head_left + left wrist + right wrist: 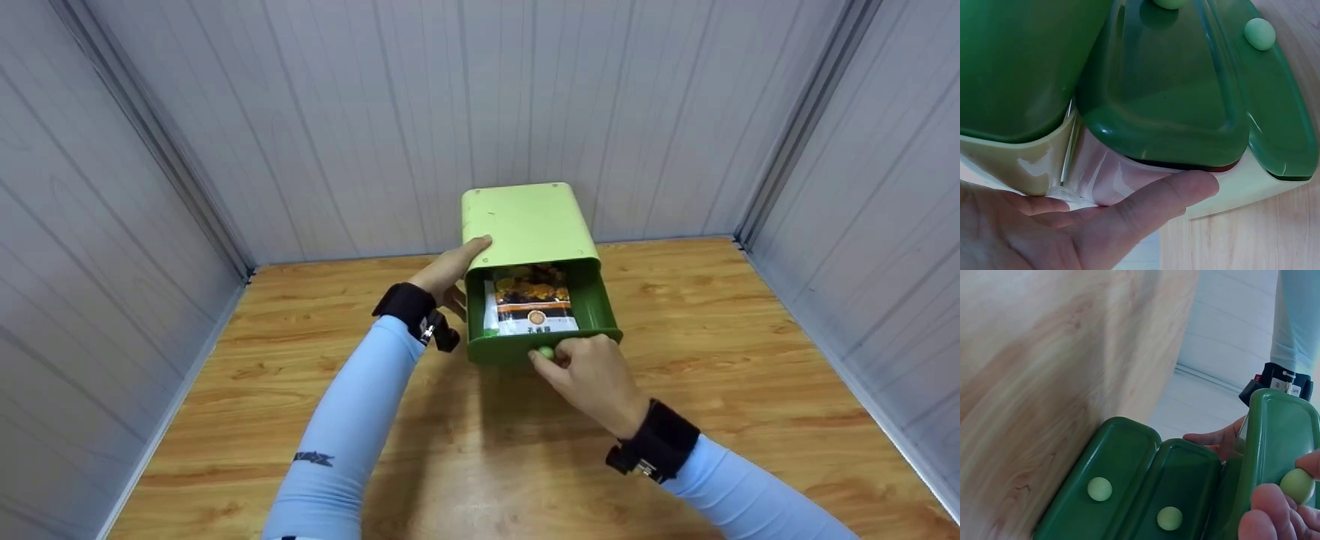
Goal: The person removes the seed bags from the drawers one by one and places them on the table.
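A light green cabinet (pixel 529 221) stands near the back wall, its dark green top drawer (pixel 499 349) pulled out. Inside the drawer lies a printed packet (pixel 534 309) with an orange and dark picture, beside or over a paler one. My right hand (pixel 600 379) pinches the drawer's round pale green knob (pixel 1297 486) between thumb and fingers. At the cabinet's left side, my left hand (pixel 450 274) rests with its thumb on the top edge and the other fingers against the side. In the left wrist view its visible fingers are nearly straight along the cabinet wall.
Below the pulled-out drawer, a middle drawer (pixel 1176 481) and a bottom drawer (pixel 1123 461) sit closed, each with a round knob. The wood-grain table (pixel 315 375) lies under the cabinet. Pale panels (pixel 337 112) enclose the back and both sides.
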`<state>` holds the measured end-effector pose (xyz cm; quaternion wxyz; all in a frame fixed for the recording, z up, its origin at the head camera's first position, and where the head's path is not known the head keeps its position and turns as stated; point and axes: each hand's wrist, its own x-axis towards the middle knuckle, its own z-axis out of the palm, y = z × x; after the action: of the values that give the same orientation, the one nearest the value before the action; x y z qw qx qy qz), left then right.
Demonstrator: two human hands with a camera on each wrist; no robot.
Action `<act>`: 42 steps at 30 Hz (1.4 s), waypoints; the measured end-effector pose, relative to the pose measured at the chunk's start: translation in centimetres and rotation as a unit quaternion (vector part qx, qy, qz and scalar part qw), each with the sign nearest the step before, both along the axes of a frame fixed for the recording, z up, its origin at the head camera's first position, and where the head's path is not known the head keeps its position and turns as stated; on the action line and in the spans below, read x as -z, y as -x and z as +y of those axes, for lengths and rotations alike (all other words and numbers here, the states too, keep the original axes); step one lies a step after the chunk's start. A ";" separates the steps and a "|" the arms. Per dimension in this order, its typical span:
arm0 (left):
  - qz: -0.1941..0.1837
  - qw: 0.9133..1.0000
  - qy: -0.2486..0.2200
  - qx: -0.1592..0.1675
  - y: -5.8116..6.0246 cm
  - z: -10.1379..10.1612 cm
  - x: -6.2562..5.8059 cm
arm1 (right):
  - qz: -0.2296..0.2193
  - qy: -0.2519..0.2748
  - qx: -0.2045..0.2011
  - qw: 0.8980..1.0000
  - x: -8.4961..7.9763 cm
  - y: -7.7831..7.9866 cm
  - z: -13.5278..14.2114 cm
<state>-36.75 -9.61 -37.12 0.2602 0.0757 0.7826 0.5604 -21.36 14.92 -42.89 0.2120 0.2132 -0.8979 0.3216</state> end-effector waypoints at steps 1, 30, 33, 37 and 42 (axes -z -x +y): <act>0.000 1.000 0.000 -0.001 0.0 0.0 0.0 | -0.003 0.001 0.000 1.000 0.1 -0.1 0.0; 0.002 1.000 -0.002 0.003 -0.3 0.3 0.0 | 0.008 -0.012 -0.003 1.000 0.5 -0.8 0.6; 0.001 1.000 -0.002 0.003 -0.3 0.4 0.1 | 0.017 -0.017 0.002 1.000 -0.1 -0.9 0.9; -0.004 1.000 -0.007 0.002 -0.3 0.5 0.1 | 0.037 -0.024 0.010 0.999 -1.4 -1.2 1.4; -0.009 1.000 -0.009 -0.007 -0.2 0.5 0.3 | 0.031 -0.030 0.017 0.999 -3.9 -1.2 2.0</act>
<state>-36.59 -9.11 -37.38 0.2626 0.0680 0.7759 0.5696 -20.21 16.88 -38.98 0.2386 0.2139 -0.9035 0.2846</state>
